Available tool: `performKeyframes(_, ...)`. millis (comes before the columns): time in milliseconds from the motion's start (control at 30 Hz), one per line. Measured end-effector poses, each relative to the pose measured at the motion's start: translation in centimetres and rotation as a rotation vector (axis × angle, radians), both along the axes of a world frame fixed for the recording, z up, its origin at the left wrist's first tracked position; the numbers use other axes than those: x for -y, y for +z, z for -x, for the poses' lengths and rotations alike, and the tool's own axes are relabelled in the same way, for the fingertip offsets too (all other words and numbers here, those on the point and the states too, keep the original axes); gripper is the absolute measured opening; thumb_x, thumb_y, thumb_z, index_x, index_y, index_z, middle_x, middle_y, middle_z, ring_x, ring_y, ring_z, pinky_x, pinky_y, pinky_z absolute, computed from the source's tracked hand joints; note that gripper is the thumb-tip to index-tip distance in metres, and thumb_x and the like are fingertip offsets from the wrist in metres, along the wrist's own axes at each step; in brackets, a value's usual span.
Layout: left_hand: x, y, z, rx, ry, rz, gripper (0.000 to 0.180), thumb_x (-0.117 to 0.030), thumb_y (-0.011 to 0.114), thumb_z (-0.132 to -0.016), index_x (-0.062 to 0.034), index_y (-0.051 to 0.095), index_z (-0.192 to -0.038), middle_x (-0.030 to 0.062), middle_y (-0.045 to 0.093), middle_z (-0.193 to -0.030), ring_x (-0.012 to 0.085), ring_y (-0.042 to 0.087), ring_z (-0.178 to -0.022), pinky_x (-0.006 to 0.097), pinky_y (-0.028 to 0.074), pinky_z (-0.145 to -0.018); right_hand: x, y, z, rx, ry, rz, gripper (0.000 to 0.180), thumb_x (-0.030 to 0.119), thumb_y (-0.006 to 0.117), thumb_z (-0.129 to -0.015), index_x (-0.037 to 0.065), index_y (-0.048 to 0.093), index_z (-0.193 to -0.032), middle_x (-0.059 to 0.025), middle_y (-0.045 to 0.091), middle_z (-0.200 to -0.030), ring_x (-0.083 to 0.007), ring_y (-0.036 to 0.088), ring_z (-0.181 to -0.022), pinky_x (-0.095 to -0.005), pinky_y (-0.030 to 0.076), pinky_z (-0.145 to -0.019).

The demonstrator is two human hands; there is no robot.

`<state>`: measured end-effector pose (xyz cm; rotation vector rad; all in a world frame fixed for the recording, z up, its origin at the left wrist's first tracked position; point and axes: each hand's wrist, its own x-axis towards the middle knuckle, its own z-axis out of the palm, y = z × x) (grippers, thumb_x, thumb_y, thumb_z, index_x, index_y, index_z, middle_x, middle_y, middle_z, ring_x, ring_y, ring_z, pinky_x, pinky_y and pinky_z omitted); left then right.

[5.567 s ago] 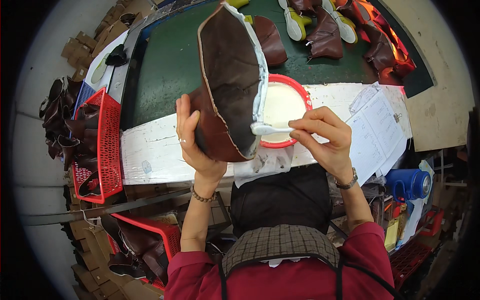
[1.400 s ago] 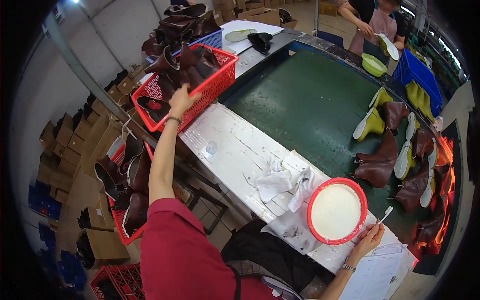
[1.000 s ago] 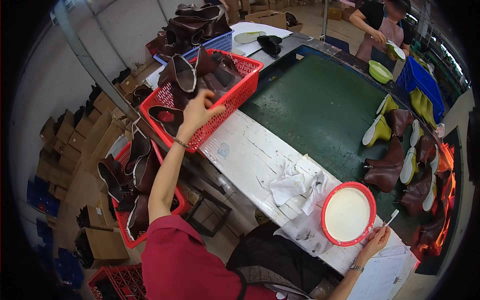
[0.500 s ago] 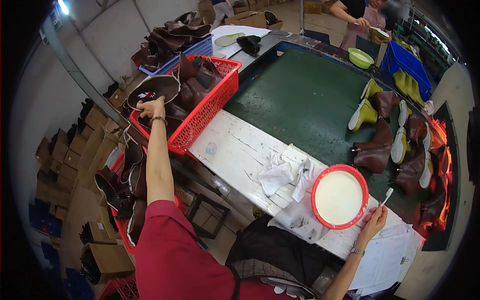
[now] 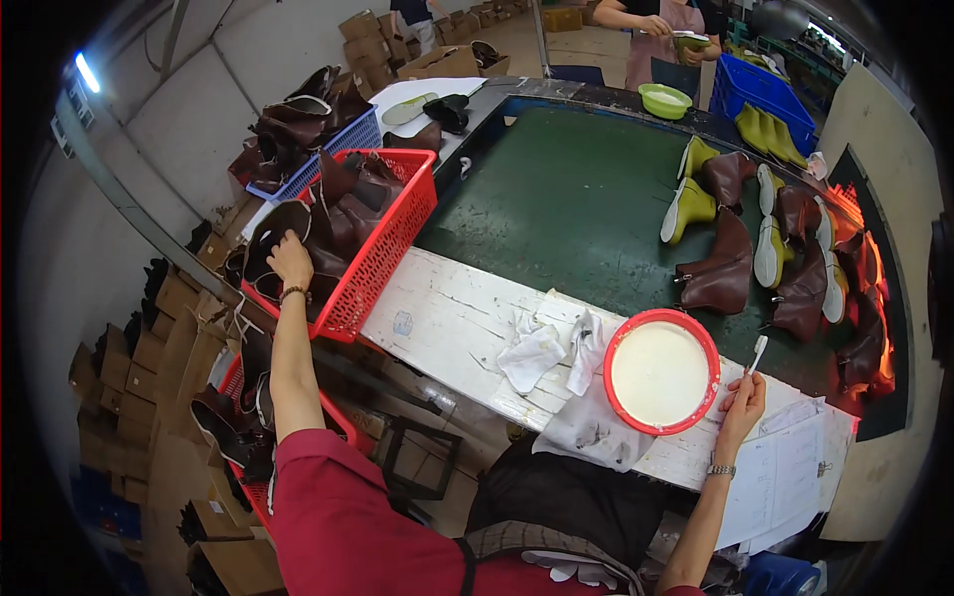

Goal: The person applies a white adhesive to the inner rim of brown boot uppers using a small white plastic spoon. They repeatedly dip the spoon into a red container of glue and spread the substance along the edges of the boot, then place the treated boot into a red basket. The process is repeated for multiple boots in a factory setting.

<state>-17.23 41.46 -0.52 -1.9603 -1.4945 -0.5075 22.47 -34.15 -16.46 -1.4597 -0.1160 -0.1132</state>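
Note:
At the left, my left hand [image 5: 291, 260] is closed on the edge of a dark brown leather boot upper [image 5: 266, 236] in a red plastic basket [image 5: 370, 260]. More brown uppers [image 5: 348, 214] lie heaped beside it. My right hand [image 5: 743, 402] grips a white brush like a toothbrush [image 5: 760, 352], bristle end up, above the right part of the white bench. Just left of that hand stands a red-rimmed bowl [image 5: 608, 370] of cream-white liquid. Crumpled white cloths [image 5: 532, 356] lie left of the bowl.
A green conveyor belt [image 5: 576, 189] runs beyond the white bench [image 5: 437, 298]. Brown boots [image 5: 717, 268] and yellow-green boots [image 5: 688, 211] lie on its right part, near a glowing orange heater opening [image 5: 874, 298]. Papers [image 5: 780, 467] lie at right. Another person [image 5: 666, 45] works opposite.
My view has shifted, so the bench sits further left. My left hand with the boot upper has come lower into the red basket. My right hand still holds the brush.

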Motion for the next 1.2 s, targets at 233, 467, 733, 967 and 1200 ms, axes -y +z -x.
performKeyframes(233,6.4,6.3,-4.2,0.134,-0.401,-0.435,0.048,-0.017,0.073,-0.087,-0.0242,0.061,-0.132,0.0084,0.066,-0.113,0.0313,0.061,-0.106,0.049,0.047,-0.089,1.4,1.0,0.4,0.011,-0.054,0.048,0.019,0.018,0.053,-0.110,0.002,0.062,-0.117,0.0010,0.058,-0.076,-0.0011,0.040,-0.049,-0.0190,0.032,-0.043)
performKeyframes(467,-4.6,5.0,5.3,0.090,-0.233,0.739,0.077,-0.030,0.081,-0.084,-0.0216,0.049,-0.153,0.0164,0.063,-0.142,0.0398,0.060,-0.128,0.045,0.049,-0.106,0.7,0.0,0.0,0.005,-0.008,0.033,0.020,0.019,0.054,-0.110,0.003,0.063,-0.117,0.0010,0.058,-0.077,-0.0009,0.040,-0.050,-0.0189,0.032,-0.043)
performKeyframes(733,-1.2,4.9,4.9,0.104,-0.289,0.251,0.029,-0.026,0.068,-0.096,-0.0202,0.072,-0.124,0.0202,0.073,-0.111,0.0432,0.069,-0.105,0.051,0.055,-0.092,0.0,0.5,-0.1,-0.016,-0.005,0.010,0.021,0.020,0.055,-0.110,0.002,0.063,-0.116,0.0008,0.058,-0.078,-0.0014,0.041,-0.051,-0.0189,0.034,-0.044)
performKeyframes(967,9.6,17.4,-1.8,0.238,-0.625,-0.185,0.037,-0.029,0.059,-0.106,-0.0007,0.068,-0.128,0.0237,0.073,-0.115,0.0423,0.071,-0.101,0.044,0.055,-0.085,3.4,5.9,1.9,0.060,0.014,0.294,0.026,0.015,0.060,-0.105,0.002,0.069,-0.125,0.0012,0.061,-0.087,-0.0056,0.045,-0.064,-0.0222,0.037,-0.057)
performKeyframes(1200,29.8,10.7,-10.9,-0.028,-1.014,0.393,0.026,-0.008,0.062,-0.097,0.0021,0.069,-0.119,0.0257,0.072,-0.103,0.0410,0.071,-0.095,0.046,0.054,-0.084,2.0,13.5,7.4,0.387,0.097,0.996,0.011,0.016,0.078,-0.088,0.008,0.078,-0.096,-0.0048,0.068,-0.085,-0.0213,0.067,-0.069,-0.0340,0.050,-0.060)
